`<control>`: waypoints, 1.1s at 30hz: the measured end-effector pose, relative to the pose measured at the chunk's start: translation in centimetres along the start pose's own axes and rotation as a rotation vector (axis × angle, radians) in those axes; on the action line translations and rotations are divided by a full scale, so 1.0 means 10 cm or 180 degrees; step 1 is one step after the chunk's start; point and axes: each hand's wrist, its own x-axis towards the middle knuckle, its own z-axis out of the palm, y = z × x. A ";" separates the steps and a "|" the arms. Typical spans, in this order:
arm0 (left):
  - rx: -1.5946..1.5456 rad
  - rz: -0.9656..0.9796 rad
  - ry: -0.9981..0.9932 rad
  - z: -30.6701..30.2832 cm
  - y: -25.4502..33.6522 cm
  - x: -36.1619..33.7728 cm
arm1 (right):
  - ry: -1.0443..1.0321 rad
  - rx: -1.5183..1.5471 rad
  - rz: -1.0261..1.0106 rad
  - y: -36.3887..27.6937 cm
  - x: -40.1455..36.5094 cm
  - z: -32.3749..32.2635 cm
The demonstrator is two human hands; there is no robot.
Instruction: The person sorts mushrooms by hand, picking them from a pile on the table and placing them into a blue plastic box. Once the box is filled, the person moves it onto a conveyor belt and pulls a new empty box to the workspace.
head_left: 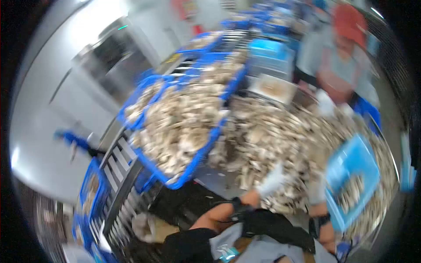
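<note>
My left hand, in a white glove, reaches over a heap of pale mushrooms on the work table. Its fingers look stretched out and apart, with blur over them. Beside the left rim of a light blue basin is my right hand, gloved as well. Motion smears its fingers, so I cannot tell whether they grip the rim. The basin leans among the mushrooms and has a small pile of mushrooms inside.
A blue crate full of mushrooms stands left of the heap, with more crates behind. A white tray sits at the far side near a clear blue-lidded box. Across the table stands a person in a red cap. Slatted racking runs along the left.
</note>
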 end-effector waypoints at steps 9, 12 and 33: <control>-0.2351 -0.0830 -0.0324 0.22 0.33 -0.16 | -0.0374 -0.1357 -0.1269 0.06 -0.35 -0.13; -0.2362 -0.0634 -0.0570 0.54 0.36 -0.15 | -0.0494 -0.1992 -0.0424 -0.02 -0.52 -0.27; 0.1345 0.0781 -0.3155 2.96 0.90 2.14 | 0.0856 0.1102 -0.1842 -1.43 -1.02 -2.64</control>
